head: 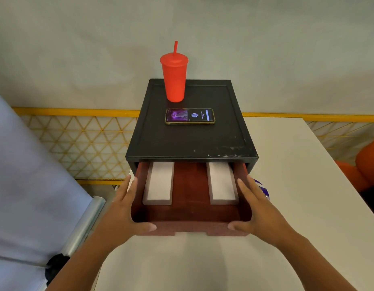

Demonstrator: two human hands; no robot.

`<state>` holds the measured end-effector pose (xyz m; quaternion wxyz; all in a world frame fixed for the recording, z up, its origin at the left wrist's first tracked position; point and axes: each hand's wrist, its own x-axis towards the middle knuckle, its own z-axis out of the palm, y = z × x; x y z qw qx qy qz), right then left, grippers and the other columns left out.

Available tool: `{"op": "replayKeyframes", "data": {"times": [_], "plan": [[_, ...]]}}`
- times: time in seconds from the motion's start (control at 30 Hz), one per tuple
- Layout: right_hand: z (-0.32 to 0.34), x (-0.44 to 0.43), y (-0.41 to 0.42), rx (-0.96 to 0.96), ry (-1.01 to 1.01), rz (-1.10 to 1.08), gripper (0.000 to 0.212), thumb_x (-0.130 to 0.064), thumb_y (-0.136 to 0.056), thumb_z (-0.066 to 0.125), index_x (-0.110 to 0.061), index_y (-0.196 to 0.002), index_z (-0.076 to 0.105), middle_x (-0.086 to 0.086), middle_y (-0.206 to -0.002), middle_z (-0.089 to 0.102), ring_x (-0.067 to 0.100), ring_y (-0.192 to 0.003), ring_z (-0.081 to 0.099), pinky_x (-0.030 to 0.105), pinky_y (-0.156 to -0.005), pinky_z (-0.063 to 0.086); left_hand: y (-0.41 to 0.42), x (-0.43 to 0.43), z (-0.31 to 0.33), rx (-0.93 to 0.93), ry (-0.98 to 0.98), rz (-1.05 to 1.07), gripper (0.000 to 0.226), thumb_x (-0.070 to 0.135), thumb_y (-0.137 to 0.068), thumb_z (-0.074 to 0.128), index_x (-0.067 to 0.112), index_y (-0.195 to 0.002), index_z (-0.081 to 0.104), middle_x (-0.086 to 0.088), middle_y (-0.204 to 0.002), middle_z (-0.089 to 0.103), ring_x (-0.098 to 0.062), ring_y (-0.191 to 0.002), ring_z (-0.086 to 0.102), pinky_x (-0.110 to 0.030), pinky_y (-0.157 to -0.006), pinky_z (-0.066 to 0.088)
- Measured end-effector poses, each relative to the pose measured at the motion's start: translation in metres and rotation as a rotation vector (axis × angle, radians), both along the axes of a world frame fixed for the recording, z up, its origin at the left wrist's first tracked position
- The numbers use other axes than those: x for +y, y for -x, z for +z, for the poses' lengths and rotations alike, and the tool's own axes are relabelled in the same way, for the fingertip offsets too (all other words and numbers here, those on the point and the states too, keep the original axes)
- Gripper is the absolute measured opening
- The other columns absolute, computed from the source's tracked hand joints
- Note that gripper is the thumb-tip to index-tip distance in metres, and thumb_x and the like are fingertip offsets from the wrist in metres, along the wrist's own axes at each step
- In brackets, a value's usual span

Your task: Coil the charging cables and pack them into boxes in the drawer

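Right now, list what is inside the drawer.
The red drawer holds a left box and a right box, both white. Their contents and the drawer's rear are hidden.

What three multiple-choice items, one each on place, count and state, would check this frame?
1. Where does the phone lie?
A on top of the black cabinet; B in the drawer; C on the white table.
2. How many white boxes lie in the drawer?
A one; B two; C four.
3. The drawer is:
A shut; B pulled out; C lifted off.

Key:
1. A: it lies flat on top, in front of the red cup.
2. B: one lies along each side.
3. B: its front stands out between the left hand and right hand.
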<state>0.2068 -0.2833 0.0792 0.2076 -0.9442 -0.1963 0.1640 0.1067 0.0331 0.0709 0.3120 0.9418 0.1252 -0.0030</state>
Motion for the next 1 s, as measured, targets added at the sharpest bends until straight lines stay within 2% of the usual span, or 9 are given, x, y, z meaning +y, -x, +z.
{"op": "replayKeyframes", "data": {"times": [0.17,0.33,0.47,0.53,0.63,0.73,0.83,0.9,1.0], "plan": [[0.005,0.011,-0.022,-0.197,0.041,-0.041,0.109,-0.061,-0.068,0.066,-0.038,-0.144,-0.008,-0.012,-0.151,-0.026,0.019,-0.143,-0.014,0.041,-0.115,0.01,-0.036,0.002,0.01,-0.01,-0.311,-0.021,0.128,0.057,-0.062,0.076,0.027,-0.133,-0.027,0.008,-0.144,-0.031,-0.018,-0.137,-0.026,-0.044,-0.116,0.004],[0.008,0.028,-0.048,-0.303,0.161,-0.039,0.106,-0.063,-0.072,0.059,-0.032,-0.146,-0.01,-0.003,-0.152,-0.026,0.024,-0.142,-0.02,0.044,-0.115,0.002,-0.068,0.0,0.016,0.016,-0.498,-0.036,0.12,0.056,-0.07,0.07,0.025,-0.145,-0.019,-0.002,-0.156,-0.02,-0.027,-0.143,-0.016,-0.046,-0.115,0.001],[0.01,0.034,-0.064,-0.297,0.269,-0.006,0.095,-0.066,-0.078,0.047,-0.028,-0.148,-0.005,-0.002,-0.157,-0.008,0.022,-0.144,-0.008,0.044,-0.115,0.001,-0.082,-0.002,0.009,0.061,-0.626,-0.08,0.108,0.05,-0.079,0.065,0.019,-0.147,-0.014,-0.003,-0.158,-0.011,-0.026,-0.145,-0.009,-0.046,-0.116,0.002],[0.011,0.036,-0.068,-0.311,0.302,0.006,0.086,-0.065,-0.082,0.041,-0.027,-0.148,0.002,-0.002,-0.158,-0.001,0.021,-0.145,-0.002,0.043,-0.116,0.002,-0.083,-0.003,0.001,0.021,-0.642,-0.062,0.104,0.046,-0.078,0.068,0.017,-0.149,-0.003,-0.006,-0.158,0.0,-0.028,-0.145,-0.001,-0.046,-0.116,0.008],[0.011,0.042,-0.07,-0.352,0.338,-0.017,0.077,-0.062,-0.087,0.036,-0.026,-0.148,0.007,-0.001,-0.157,0.007,0.023,-0.145,0.004,0.039,-0.116,0.003,-0.086,0.0,-0.007,-0.052,-0.676,-0.027,0.1,0.037,-0.06,0.085,0.009,-0.142,0.035,-0.015,-0.147,0.037,-0.036,-0.135,0.034,-0.053,-0.107,0.028],[0.005,0.048,-0.073,-0.416,0.335,-0.056,0.068,-0.054,-0.089,0.043,-0.021,-0.145,0.026,0.005,-0.152,0.027,0.029,-0.14,0.023,0.041,-0.115,0.016,-0.096,0.003,-0.016,-0.114,-0.694,-0.017,0.092,0.031,-0.041,0.094,0.001,-0.12,0.058,-0.021,-0.121,0.06,-0.044,-0.109,0.057,-0.058,-0.09,0.044],[-0.004,0.05,-0.079,-0.55,0.272,-0.079,0.053,-0.041,-0.07,0.075,-0.014,-0.113,0.063,0.011,-0.113,0.066,0.035,-0.103,0.061,0.047,-0.09,0.047,-0.102,0.002,-0.02,-0.124,-0.72,-0.006,0.084,0.028,-0.042,0.093,-0.002,-0.113,0.06,-0.023,-0.113,0.063,-0.046,-0.102,0.06,-0.059,-0.086,0.047],[-0.009,0.049,-0.08,-0.566,0.285,-0.093,0.055,-0.032,-0.055,0.088,-0.014,-0.103,0.067,0.01,-0.1,0.069,0.033,-0.089,0.065,0.046,-0.08,0.053,-0.105,0.002,-0.023,-0.114,-0.732,0.015,0.078,0.023,-0.044,0.092,-0.002,-0.111,0.061,-0.024,-0.111,0.063,-0.046,-0.099,0.06,-0.059,-0.085,0.047],[-0.013,0.049,-0.083,-0.617,0.299,-0.087,0.064,-0.024,-0.039,0.094,-0.013,-0.097,0.068,0.012,-0.093,0.069,0.035,-0.082,0.065,0.046,-0.073,0.055,-0.111,0.002,-0.023,-0.129,-0.754,0.028,0.067,0.016,-0.048,0.09,-0.001,-0.107,0.062,-0.024,-0.105,0.064,-0.045,-0.092,0.061,-0.059,-0.085,0.048]]}}
